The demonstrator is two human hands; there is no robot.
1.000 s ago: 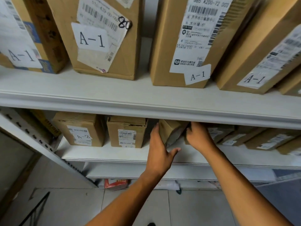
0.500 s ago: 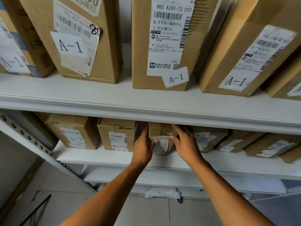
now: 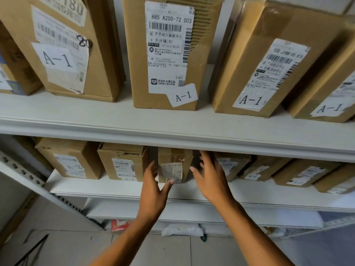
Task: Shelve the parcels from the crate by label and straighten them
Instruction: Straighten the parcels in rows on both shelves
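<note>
Left hand [image 3: 153,186]: fingers relaxed and spread, thumb tip over the lower front edge of the small box [image 3: 173,164]; contact cannot be confirmed. Right hand [image 3: 210,177]: fingers extended, holding nothing, just beside the box's right side. The box stands upright on the middle shelf [image 3: 115,187], labelled "A-2". Upper-shelf boxes [image 3: 169,54] read "A-1"; one reads "885 A200-72 003".

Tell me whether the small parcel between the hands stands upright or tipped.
Upright: the small parcel stands square on the A-2 shelf, label facing out, both hands open beside it.
</note>
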